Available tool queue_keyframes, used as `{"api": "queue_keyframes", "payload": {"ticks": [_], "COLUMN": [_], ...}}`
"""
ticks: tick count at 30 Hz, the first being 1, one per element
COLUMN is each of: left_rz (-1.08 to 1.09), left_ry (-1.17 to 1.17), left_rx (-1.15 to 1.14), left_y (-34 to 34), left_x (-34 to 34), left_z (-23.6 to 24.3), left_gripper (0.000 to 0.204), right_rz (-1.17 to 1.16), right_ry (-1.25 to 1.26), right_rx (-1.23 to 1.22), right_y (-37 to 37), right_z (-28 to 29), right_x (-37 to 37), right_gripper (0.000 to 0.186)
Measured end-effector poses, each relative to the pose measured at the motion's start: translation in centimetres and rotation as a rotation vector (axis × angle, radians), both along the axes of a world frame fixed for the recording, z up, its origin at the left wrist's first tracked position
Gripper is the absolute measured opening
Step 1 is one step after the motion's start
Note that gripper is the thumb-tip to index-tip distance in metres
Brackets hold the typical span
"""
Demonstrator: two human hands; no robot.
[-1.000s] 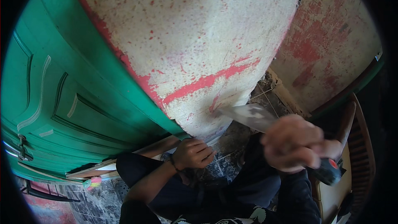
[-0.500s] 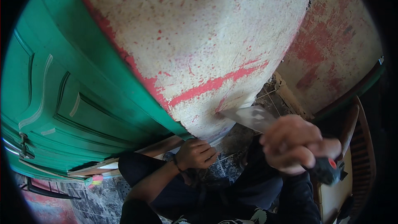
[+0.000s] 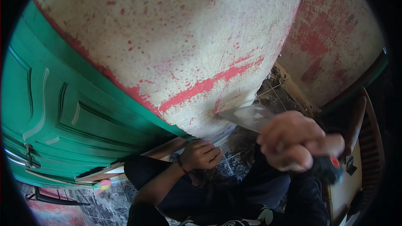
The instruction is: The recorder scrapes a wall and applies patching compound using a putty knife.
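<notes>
My right hand (image 3: 292, 141) is closed round the black and red handle (image 3: 328, 170) of a paint scraper. Its wide metal blade (image 3: 248, 116) slants left, its edge at the lower part of a whitish wall (image 3: 201, 54), beside a thin red streak. A band of red paint (image 3: 209, 84) crosses the wall above the blade. My hand is slightly blurred and hides where blade meets handle. By my bent knee, my left hand (image 3: 202, 155) is loosely curled, with a dark band on its wrist and nothing visible in its fingers.
At left stands a green panelled door (image 3: 83, 113) with a metal handle (image 3: 30, 155), its green frame running along the wall. A wooden chair (image 3: 356, 138) is close at right. Dark, dusty floor tiles (image 3: 274, 94) lie beyond the wall's corner, before another patchy red wall (image 3: 331, 37).
My view has tilted, so the wall and door sit farther left. My right hand and the scraper have shifted slightly left in view; the left hand stays by the knee.
</notes>
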State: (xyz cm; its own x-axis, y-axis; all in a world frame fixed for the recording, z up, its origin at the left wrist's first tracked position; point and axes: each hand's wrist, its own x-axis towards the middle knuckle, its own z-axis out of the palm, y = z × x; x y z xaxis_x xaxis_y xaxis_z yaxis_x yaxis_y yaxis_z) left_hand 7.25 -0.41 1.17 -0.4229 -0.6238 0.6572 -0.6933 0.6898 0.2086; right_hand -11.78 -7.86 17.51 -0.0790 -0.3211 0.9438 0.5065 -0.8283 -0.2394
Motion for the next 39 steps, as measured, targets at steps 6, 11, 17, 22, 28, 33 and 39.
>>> {"api": "queue_keyframes", "payload": {"ticks": [6,11,17,22,28,33,39], "left_rz": [-0.042,-0.036,-0.031,-0.076,-0.062,-0.039,-0.036], "left_ry": [-0.052,-0.024,0.008,-0.088,-0.017,0.017,0.043], "left_rx": [-0.026,-0.045,-0.008,-0.096,-0.025,-0.007,-0.035], "left_y": [-0.4,0.0,-0.4,-0.4,-0.3,-0.1,0.1], "left_x": [0.1,0.2,-0.3,0.3,-0.6,-0.1,-0.2], "left_z": [0.4,0.8,0.5,0.6,0.1,0.2,-0.1], "left_gripper": [0.009,0.008,0.009,0.010,0.011,0.011,0.019], "right_rz": [-0.157,-0.051,-0.056,-0.097,-0.190,-0.060,-0.076], "right_ry": [-0.031,-0.135,-0.075,-0.060,0.008,-0.118,-0.045], "right_rx": [-0.080,-0.178,-0.235,-0.087,-0.062,-0.187,-0.198], "right_y": [-0.1,-0.1,-0.2,-0.3,0.0,-0.3,0.0], "right_z": [0.2,0.8,1.5,-0.6,-0.4,0.9,0.7], "right_x": [0.2,-0.3,-0.6,1.4,-0.1,-0.4,-0.4], "right_gripper": [0.032,0.036,0.034,0.034,0.031,0.033,0.031]}}
